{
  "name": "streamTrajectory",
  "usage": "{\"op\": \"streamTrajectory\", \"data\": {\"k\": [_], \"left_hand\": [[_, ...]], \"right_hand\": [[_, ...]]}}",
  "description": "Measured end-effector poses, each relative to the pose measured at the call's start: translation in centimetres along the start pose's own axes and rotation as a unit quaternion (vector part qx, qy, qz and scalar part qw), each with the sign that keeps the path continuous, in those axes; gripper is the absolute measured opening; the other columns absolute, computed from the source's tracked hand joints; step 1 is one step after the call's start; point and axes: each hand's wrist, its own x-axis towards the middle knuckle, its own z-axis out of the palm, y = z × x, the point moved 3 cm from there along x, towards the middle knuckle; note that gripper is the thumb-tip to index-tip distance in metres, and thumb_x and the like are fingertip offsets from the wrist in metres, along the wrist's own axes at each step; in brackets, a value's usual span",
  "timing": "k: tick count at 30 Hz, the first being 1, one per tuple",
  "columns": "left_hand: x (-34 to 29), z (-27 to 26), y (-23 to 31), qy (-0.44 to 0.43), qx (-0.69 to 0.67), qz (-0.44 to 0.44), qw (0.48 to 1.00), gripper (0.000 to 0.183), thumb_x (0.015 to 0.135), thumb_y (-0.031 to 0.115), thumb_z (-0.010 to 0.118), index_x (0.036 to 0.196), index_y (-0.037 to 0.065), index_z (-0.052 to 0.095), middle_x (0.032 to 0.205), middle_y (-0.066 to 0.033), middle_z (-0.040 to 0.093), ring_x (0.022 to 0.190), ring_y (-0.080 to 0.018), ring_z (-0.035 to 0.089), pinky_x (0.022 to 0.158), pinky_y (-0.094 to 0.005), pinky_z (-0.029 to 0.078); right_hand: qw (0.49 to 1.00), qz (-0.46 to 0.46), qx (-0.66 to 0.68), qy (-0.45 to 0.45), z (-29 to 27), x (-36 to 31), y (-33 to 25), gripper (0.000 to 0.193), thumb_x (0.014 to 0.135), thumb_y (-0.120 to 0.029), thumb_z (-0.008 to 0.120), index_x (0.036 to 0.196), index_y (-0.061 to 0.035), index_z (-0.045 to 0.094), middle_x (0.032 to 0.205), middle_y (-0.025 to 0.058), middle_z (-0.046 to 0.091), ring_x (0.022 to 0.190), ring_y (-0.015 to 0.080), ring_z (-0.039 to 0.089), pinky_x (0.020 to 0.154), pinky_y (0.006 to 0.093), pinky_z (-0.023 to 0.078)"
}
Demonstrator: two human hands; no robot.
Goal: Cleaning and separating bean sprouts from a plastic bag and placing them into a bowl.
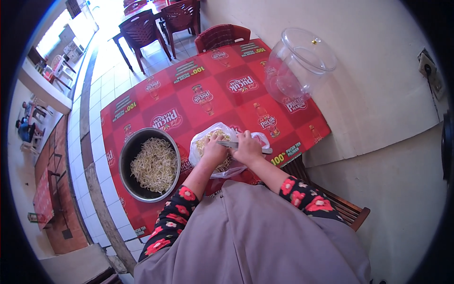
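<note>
Hands, pair: centre of the frame, close together over the bag; right hand [247, 149] closed round a knife; left hand [215, 150] with fingers bent down beside the blade, over bean sprouts, whether pinching any I cannot tell.
Wall: plain, pale, filling the right side of the frame.
Floor [97, 156]: white tiles with a dark strip, left of the frame, running up to the upper left.
Table [231, 106]: covered in red, chequered in lighter and darker squares, printed with bottles and lettering; middle of the frame.
Garment [246, 236]: grey-mauve, lower middle, worn by the person; sleeves [172, 217] black with red flowers.
Chairs [142, 28]: dark red, openwork backs, at the top of the frame; one more at the table's far edge.
Jar [300, 64]: clear, wide-mouthed, rounded, on the table at the upper right, near the wall.
Bowl [122, 161]: metal, round, on the table left of centre, just beside the bag; holds a heap of pale bean sprouts [155, 165].
Bag [194, 154]: thin translucent plastic, mouth spread open, centre of the frame; more sprouts inside, under the hands.
Knife [228, 144]: grey blade pointing left above the sprouts; dark handle end showing right of the right hand.
</note>
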Motion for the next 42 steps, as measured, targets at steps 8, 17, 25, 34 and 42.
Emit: {"op": "streamTrajectory", "data": {"k": [8, 17, 25, 34, 42], "left_hand": [[2.7, 1.3, 2.8, -0.075, 0.039, 0.063, 0.994, 0.051, 0.072, 0.022, 0.059, 0.12, 0.013, 0.048, 0.123, -0.0104, 0.047, 0.119, -0.027, 0.04, 0.096, -0.051, 0.029], [3.6, 3.0, 2.3, -0.103, 0.081, 0.06, 0.99, 0.039, 0.068, 0.018, 0.062, 0.107, 0.02, 0.058, 0.118, -0.0095, 0.052, 0.115, -0.028, 0.043, 0.094, -0.0472, 0.031], [-3.6, 0.2, -2.3, 0.031, -0.002, -0.01, 0.999, 0.055, 0.06, 0.015, 0.069, 0.112, 0.02, 0.053, 0.122, -0.0092, 0.048, 0.117, -0.0265, 0.043, 0.094, -0.0455, 0.031], [-7.5, 1.2, -2.4, -0.014, 0.057, -0.147, 0.987, 0.071, 0.07, 0.022, 0.063, 0.135, 0.03, 0.035, 0.14, -0.0162, 0.03, 0.129, -0.0336, 0.028, 0.101, -0.0562, 0.021], [-8.6, -2.7, -2.0, -0.076, -0.046, -0.157, 0.984, 0.034, 0.074, 0.021, 0.063, 0.108, 0.022, 0.063, 0.131, -0.0131, 0.043, 0.122, -0.0308, 0.039, 0.098, -0.0482, 0.031]], "right_hand": [[0.973, 0.148, 0.178, -0.011, 1.1, 3.7, 5.0, 0.023, 0.068, -0.019, 0.058, 0.078, -0.0001, 0.065, 0.078, 0.0217, 0.063, 0.08, 0.0356, 0.061, 0.074, 0.0434, 0.048], [0.98, 0.126, 0.151, 0.039, 1.3, 4.5, 6.0, 0.02, 0.066, -0.02, 0.059, 0.072, -0.0026, 0.066, 0.068, 0.0178, 0.063, 0.069, 0.0309, 0.063, 0.065, 0.0392, 0.049], [0.976, 0.126, 0.175, 0.02, -0.6, 4.2, 5.6, 0.021, 0.07, -0.02, 0.057, 0.078, -0.0022, 0.066, 0.074, 0.0199, 0.063, 0.075, 0.0328, 0.063, 0.068, 0.0411, 0.049], [0.967, 0.129, 0.218, -0.01, 0.2, 2.7, 5.3, 0.02, 0.067, -0.021, 0.06, 0.075, -0.0043, 0.067, 0.071, 0.0179, 0.064, 0.072, 0.0306, 0.063, 0.068, 0.0387, 0.05], [0.964, 0.088, 0.252, -0.009, 0.3, 1.6, 5.6, 0.021, 0.066, -0.021, 0.064, 0.079, -0.0038, 0.066, 0.075, 0.0137, 0.066, 0.072, 0.025, 0.065, 0.07, 0.0338, 0.05]]}}
